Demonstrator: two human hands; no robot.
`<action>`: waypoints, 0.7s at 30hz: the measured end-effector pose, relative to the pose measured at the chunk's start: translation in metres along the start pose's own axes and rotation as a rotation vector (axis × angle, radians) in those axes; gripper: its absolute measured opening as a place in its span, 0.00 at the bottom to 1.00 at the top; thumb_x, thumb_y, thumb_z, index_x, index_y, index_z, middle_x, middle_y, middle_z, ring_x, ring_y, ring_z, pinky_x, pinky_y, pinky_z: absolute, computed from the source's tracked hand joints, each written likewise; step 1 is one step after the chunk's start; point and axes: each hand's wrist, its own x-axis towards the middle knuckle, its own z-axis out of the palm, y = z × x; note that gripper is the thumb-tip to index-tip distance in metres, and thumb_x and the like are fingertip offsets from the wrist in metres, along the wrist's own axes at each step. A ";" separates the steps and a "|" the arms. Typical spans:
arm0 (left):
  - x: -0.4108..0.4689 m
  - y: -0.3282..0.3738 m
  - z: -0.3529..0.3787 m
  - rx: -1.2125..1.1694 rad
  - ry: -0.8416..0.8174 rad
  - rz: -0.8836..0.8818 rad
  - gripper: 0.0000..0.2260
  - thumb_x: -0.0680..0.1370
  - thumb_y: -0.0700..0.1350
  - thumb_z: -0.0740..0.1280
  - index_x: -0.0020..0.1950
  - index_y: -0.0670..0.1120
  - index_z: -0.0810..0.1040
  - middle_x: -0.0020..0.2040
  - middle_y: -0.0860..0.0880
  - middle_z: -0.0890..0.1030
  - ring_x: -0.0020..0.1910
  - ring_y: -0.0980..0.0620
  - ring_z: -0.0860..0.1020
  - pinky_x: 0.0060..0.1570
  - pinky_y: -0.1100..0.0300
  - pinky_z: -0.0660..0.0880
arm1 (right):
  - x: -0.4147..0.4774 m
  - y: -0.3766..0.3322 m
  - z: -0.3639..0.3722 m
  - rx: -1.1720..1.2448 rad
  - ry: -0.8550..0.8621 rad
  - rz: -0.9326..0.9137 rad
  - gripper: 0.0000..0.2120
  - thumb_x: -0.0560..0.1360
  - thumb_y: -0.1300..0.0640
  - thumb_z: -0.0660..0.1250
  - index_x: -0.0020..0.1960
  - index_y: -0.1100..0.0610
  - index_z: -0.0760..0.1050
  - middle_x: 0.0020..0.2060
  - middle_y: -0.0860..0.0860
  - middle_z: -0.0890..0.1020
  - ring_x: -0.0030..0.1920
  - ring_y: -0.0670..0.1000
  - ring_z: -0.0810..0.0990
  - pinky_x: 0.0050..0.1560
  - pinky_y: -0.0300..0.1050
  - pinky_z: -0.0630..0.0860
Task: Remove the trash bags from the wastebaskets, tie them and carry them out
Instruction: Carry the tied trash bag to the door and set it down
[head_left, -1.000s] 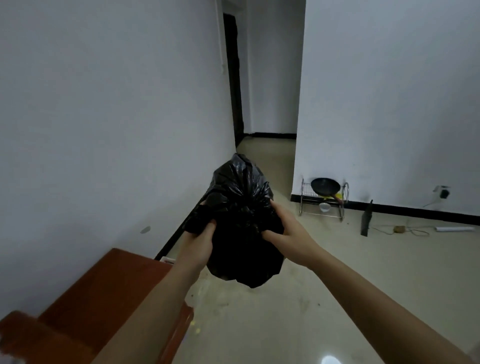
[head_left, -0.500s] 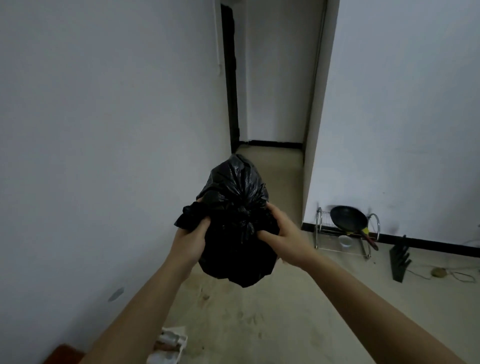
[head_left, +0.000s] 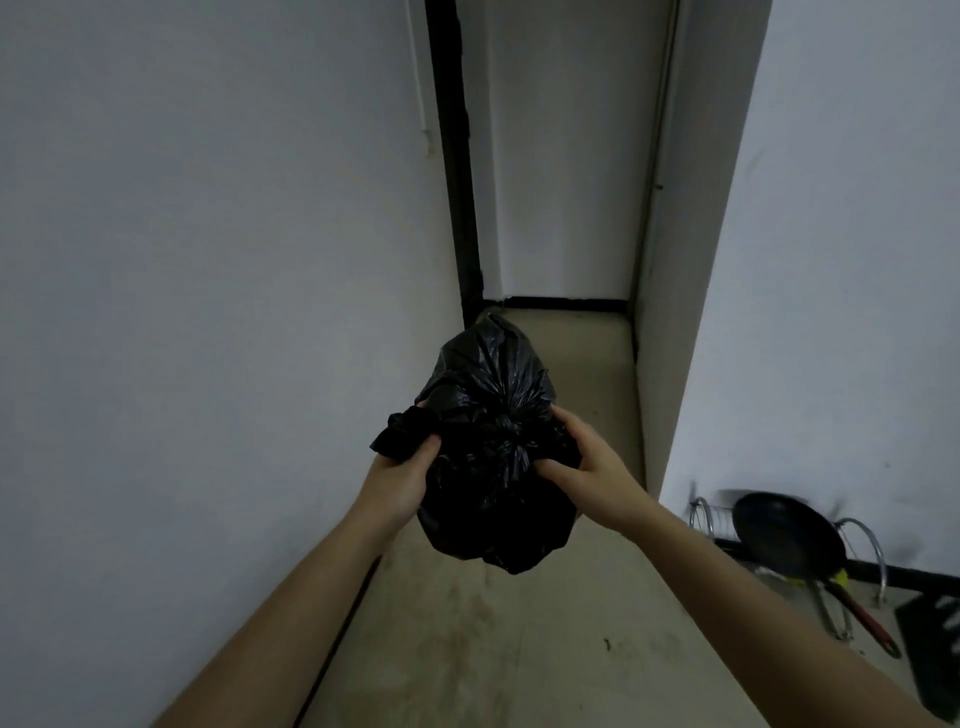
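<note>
While the narrow corridor runs ahead between a plain white wall (head_left: 208, 312) on my left and a wall corner on my right, a black frying pan (head_left: 787, 540) with a red handle leans in a chrome wire rack (head_left: 862, 535) low on the right, off the scuffed beige floor (head_left: 519, 649) of the passage. I see the trash bag (head_left: 493, 415) held in the air at centre, between both hands: thin, glossy black plastic, crinkled, bulging, gathered into a tight bunch facing me. With both bare forearms stretched forward, the left hand (head_left: 402, 480) clenches a wadded tail of plastic, and the right hand (head_left: 587, 462) curls round the bag's other side, thumb pressing in.
</note>
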 end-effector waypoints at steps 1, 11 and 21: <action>0.026 0.004 0.001 0.006 0.019 -0.014 0.16 0.82 0.50 0.64 0.70 0.52 0.73 0.54 0.57 0.78 0.54 0.58 0.77 0.50 0.64 0.72 | 0.030 -0.002 -0.004 -0.010 -0.009 -0.009 0.38 0.68 0.42 0.70 0.76 0.42 0.64 0.68 0.48 0.73 0.68 0.49 0.73 0.69 0.56 0.73; 0.287 0.000 -0.004 -0.007 0.174 -0.059 0.17 0.82 0.50 0.64 0.71 0.50 0.72 0.61 0.50 0.78 0.59 0.52 0.76 0.55 0.61 0.71 | 0.306 0.036 -0.002 -0.089 -0.072 -0.102 0.31 0.75 0.53 0.73 0.75 0.48 0.67 0.67 0.48 0.74 0.68 0.48 0.73 0.71 0.51 0.70; 0.561 0.014 -0.015 -0.015 0.142 0.009 0.16 0.83 0.48 0.62 0.71 0.50 0.72 0.59 0.53 0.79 0.54 0.58 0.77 0.54 0.66 0.73 | 0.579 0.062 0.008 -0.133 -0.081 -0.103 0.31 0.71 0.38 0.70 0.73 0.41 0.68 0.65 0.45 0.77 0.67 0.47 0.75 0.68 0.55 0.73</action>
